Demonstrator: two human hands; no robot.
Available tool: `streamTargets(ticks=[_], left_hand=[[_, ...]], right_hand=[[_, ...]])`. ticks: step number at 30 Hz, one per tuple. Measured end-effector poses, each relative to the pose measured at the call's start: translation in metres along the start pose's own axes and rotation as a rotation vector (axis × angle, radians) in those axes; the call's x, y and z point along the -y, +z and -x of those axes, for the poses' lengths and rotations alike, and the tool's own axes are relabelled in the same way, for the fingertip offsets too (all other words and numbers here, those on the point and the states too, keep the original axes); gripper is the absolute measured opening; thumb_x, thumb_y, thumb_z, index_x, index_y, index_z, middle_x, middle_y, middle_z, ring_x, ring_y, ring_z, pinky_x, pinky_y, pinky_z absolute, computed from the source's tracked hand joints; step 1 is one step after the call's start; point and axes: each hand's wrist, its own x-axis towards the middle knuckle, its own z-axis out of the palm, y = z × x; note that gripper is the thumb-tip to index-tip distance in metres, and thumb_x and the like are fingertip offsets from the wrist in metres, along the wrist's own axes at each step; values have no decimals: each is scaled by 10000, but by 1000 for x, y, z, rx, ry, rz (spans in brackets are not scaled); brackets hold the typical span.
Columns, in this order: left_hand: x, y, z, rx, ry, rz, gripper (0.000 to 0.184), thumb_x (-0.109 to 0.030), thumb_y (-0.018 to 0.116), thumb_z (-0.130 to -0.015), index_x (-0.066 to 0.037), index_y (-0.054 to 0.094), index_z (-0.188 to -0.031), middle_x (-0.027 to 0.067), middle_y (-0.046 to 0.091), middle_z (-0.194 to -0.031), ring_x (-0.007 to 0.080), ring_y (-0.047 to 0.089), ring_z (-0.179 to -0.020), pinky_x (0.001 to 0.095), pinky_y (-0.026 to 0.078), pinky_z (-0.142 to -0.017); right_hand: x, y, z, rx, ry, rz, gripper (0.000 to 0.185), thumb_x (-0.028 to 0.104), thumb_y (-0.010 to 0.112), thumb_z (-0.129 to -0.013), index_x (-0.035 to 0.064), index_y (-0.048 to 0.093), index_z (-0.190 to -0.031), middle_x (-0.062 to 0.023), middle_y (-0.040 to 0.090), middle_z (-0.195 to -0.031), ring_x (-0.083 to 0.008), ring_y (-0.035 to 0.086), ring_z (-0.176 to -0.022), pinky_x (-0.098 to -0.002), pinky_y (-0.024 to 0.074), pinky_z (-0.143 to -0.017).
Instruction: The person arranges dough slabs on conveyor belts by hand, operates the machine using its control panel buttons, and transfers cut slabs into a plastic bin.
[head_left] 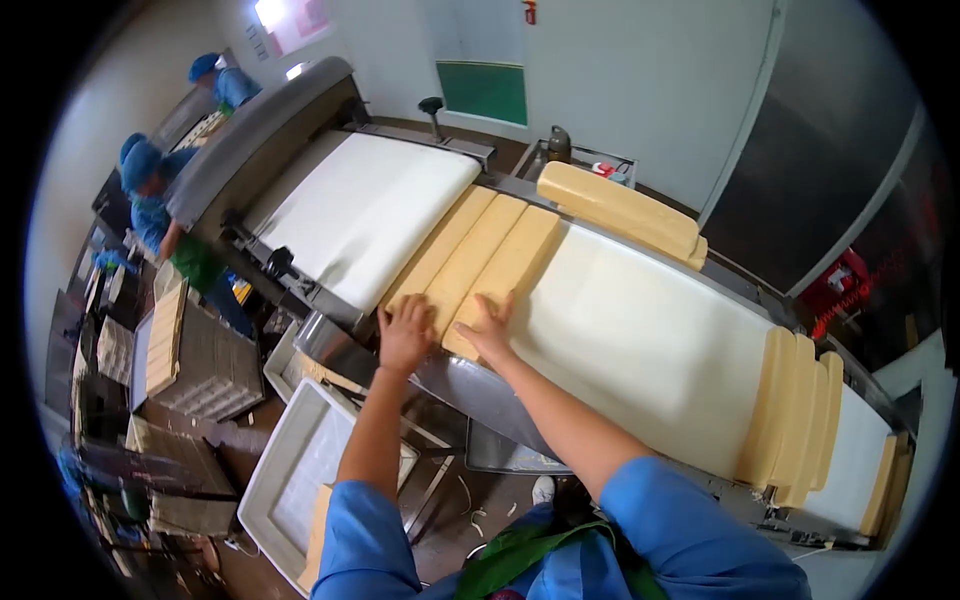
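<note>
Pale-yellow slabs (482,262): three, side by side on white belt (640,330) | your left hand (405,330): fingers spread over slabs | your right hand (487,328): spread on rightmost slab, fingertip pressure unclear

No text, brand or number is showing clearly enough to read. At the far left, a short column of dark marks (256,42) is running down the pale wall (238,25), beside a pinkish panel (313,14); it is appearing too small and blurred to make out. On the far side, a red-and-white item (603,169) is showing no legible print. At the right, a red object (842,281) is bearing pale patches, also unreadable.
</note>
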Motion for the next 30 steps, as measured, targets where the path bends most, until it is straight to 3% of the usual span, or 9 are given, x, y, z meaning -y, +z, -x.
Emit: streamTargets(ticks=[2,4,7,11,13,19,27,29,30], left_hand=[[9,8,0,-25,44,-54,381,-225,540,-830,-109,488,-1188,57,454,-1331,261,361,-1298,577,239,-1039],[4,13,3,30,-53,49,375,-223,496,-872,-98,472,-1225,66,425,-1365,281,331,-1319,582,242,-1035],[16,41,15,-31,-62,7,511,-259,447,-912,-67,337,-1373,188,338,-1411,351,331,-1295,535,282,-1003],[-48,7,28,-49,-90,242,571,-251,557,-861,-84,360,-1371,242,263,-1436,405,309,-1291,529,243,-1040],[-89,-1,39,-53,-12,344,578,-183,592,-838,-93,372,-1365,236,232,-1452,417,303,-1294,520,262,-1044],[-228,-18,61,100,244,666,551,-43,610,-782,-91,423,-1298,238,255,-1425,424,323,-1270,489,297,-1042],[-384,0,82,254,602,753,526,-161,626,-825,-110,429,-1309,212,238,-1442,395,320,-1278,471,317,-1027],[-420,4,87,352,651,768,563,-283,633,-826,-141,421,-1328,225,222,-1443,420,287,-1291,535,297,-1018],[-434,6,89,351,650,767,563,-283,633,-826,-141,421,-1328,225,222,-1443,420,287,-1291,535,297,-1018]], right_hand=[[-2,-20,10,75,65,-15,808,370,734,-744,78,336,-1384,-323,-68,-1467,-412,31,-1390,-415,184,-1109],[-32,-41,27,409,83,-658,798,333,698,-794,54,276,-1413,-275,26,-1492,-371,120,-1391,-412,185,-1114],[-61,-137,84,184,-136,40,708,196,676,-813,43,304,-1395,-224,283,-1442,-336,272,-1348,-393,259,-1093],[-132,-287,186,-426,-135,469,653,88,661,-761,71,384,-1352,-170,347,-1399,-342,312,-1313,-416,281,-1082],[-144,-350,247,-530,235,995,722,205,703,-716,51,377,-1341,-217,323,-1382,-384,281,-1304,-471,267,-1063],[-162,-391,317,-537,609,1076,756,250,730,-648,65,401,-1303,-224,406,-1292,-380,388,-1196,-474,329,-989],[-193,-414,323,-532,359,292,697,284,692,-674,74,414,-1278,-228,446,-1238,-397,403,-1162,-488,351,-939],[-179,-427,337,-698,511,1090,676,278,677,-687,70,409,-1272,-222,421,-1266,-412,415,-1144,-492,364,-927],[-175,-430,339,-698,509,1088,676,278,677,-687,70,409,-1272,-222,421,-1266,-412,415,-1144,-492,364,-927]])
